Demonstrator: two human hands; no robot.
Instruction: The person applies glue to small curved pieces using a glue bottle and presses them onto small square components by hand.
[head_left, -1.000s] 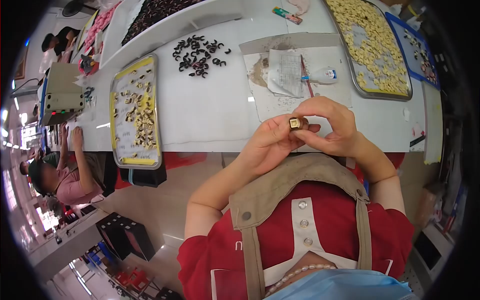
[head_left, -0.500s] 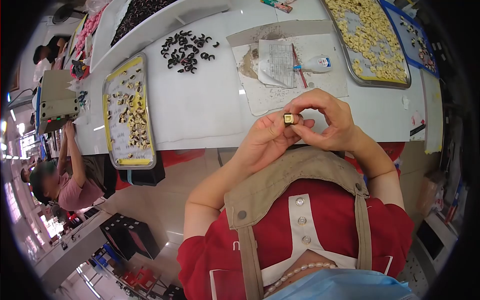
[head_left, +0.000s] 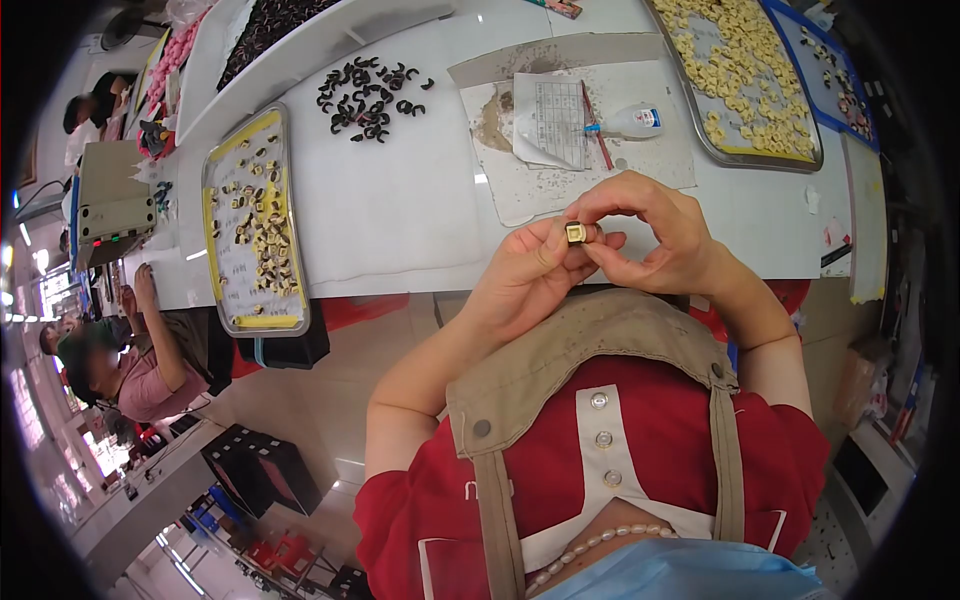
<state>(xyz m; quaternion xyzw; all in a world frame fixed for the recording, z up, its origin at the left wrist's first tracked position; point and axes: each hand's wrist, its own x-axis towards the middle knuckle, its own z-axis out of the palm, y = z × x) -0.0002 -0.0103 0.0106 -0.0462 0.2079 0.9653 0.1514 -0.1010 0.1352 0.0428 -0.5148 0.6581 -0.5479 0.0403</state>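
A small cream square piece with a dark curved band (head_left: 576, 234) is pinched between my two hands, just over the near edge of the white table. My left hand (head_left: 522, 272) holds it from the left, thumb and fingers closed. From the right, my right hand (head_left: 655, 232) has thumb and index finger at the same piece, its other fingers curled. The fingers partly cover the band. Beyond my hands lies a cardboard sheet (head_left: 640, 180) with a printed paper (head_left: 548, 122), a red stick (head_left: 597, 125) and a small clear bottle (head_left: 635, 121) on it.
A tray (head_left: 290, 190) of cream-and-dark pieces stands left, near loose dark curved pieces (head_left: 372, 100). Another tray (head_left: 735, 158) of cream pieces lies far right, beside a blue tray (head_left: 835, 128). A white bin (head_left: 330, 45) holds dark pieces. A person in pink (head_left: 155, 385) sits left.
My hands and the small piece have barely moved; the piece is turned slightly. The view has shifted a little. At the left, the other person's arm has drawn back from the grey box.
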